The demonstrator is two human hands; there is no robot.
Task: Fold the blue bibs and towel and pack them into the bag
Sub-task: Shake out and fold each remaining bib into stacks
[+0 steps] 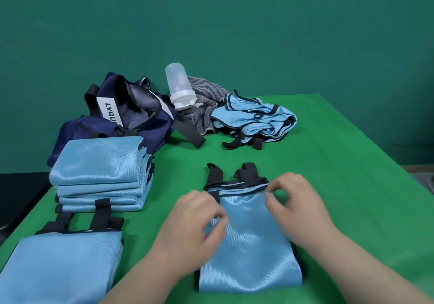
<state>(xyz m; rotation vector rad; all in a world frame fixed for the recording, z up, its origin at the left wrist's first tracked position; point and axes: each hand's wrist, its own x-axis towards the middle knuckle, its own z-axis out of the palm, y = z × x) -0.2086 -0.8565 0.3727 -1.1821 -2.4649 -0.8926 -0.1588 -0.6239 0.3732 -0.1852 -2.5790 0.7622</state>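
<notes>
A light blue bib (249,240) with black trim lies folded lengthwise on the green table in front of me, straps pointing away. My left hand (199,216) hovers at its left edge with fingers loosely curled, and my right hand (293,200) is at its upper right corner, fingers curled near the fabric; whether either pinches the cloth I cannot tell. A stack of folded blue bibs (98,172) stands at the left, and another folded bib (63,266) lies in front of it. Unfolded bibs (256,120) lie heaped at the back. A grey towel (204,101) lies crumpled beside the open navy bag (131,115).
A translucent plastic bottle (179,87) with a white cap leans on the towel next to the bag. The green table (340,162) ends at the right and left edges, with a teal wall behind it.
</notes>
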